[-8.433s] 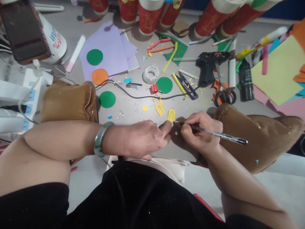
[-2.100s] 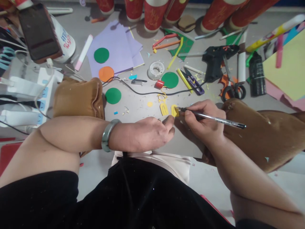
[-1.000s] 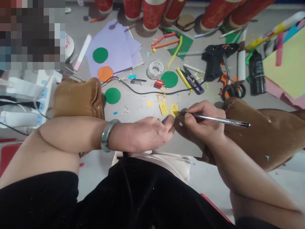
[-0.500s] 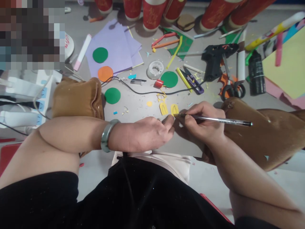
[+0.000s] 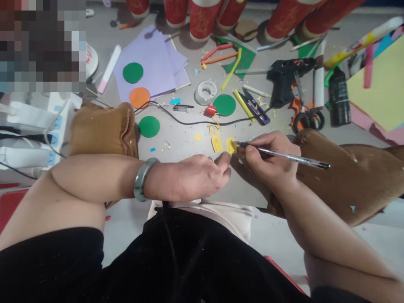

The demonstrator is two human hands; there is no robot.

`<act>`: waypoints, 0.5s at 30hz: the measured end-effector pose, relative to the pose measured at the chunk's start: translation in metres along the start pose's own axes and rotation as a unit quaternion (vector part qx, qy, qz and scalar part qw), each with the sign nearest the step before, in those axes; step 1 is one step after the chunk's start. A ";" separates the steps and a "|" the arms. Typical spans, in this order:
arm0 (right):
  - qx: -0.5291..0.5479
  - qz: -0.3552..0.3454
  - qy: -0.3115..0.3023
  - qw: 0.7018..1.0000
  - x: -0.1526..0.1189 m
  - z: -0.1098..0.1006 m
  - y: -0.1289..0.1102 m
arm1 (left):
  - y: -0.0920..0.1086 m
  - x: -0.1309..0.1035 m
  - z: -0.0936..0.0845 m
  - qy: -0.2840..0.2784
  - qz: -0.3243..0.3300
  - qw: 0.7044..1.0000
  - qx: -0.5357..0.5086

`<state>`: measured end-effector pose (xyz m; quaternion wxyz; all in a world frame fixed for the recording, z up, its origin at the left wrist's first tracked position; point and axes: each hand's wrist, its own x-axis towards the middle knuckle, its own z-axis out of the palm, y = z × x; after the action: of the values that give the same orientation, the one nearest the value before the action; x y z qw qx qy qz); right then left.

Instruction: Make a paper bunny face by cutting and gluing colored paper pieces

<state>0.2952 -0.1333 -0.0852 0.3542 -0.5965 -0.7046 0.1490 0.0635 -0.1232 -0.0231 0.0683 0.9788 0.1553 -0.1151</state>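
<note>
My right hand (image 5: 274,158) is closed round a pen (image 5: 295,158) with a clear barrel and a dark end. The pen's tip rests on the upper part of a small yellow paper piece (image 5: 232,149) that bears a dark curved line. At that piece's lower edge, the fingertips of my left hand (image 5: 205,174) press down, the fingers curled together. Just to its left lies a second yellow piece (image 5: 216,145) with a drawn loop. Above them sit a thin yellow cut-out (image 5: 213,128) and a small red roll (image 5: 211,110).
Behind my hands lie a tape roll (image 5: 205,92), purple-handled snips (image 5: 257,107), a black glue gun (image 5: 284,80) with its cable across the table, and scissors (image 5: 307,113). Green discs (image 5: 149,126) and purple paper (image 5: 148,59) are at left. Red cups (image 5: 203,19) line the back. Brown cushions (image 5: 101,130) flank my arms.
The pen tip has moved up from the yellow piece's lower part to its upper part, and the pen's rear end has swung slightly left. My left hand stays in place.
</note>
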 end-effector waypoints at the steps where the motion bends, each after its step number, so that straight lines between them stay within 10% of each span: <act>1: 0.000 -0.001 -0.003 1.000 -0.001 0.000 0.000 | 0.000 0.000 0.000 -0.001 -0.001 1.000 0.000; 15: -0.003 -0.004 0.006 1.000 0.002 0.002 -0.003 | 0.001 0.002 -0.003 -0.009 -0.002 1.000 -0.010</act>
<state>0.2916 -0.1315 -0.0837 0.3568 -0.5958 -0.7054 0.1419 0.0658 -0.1229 -0.0208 0.0790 0.9766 0.1580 -0.1230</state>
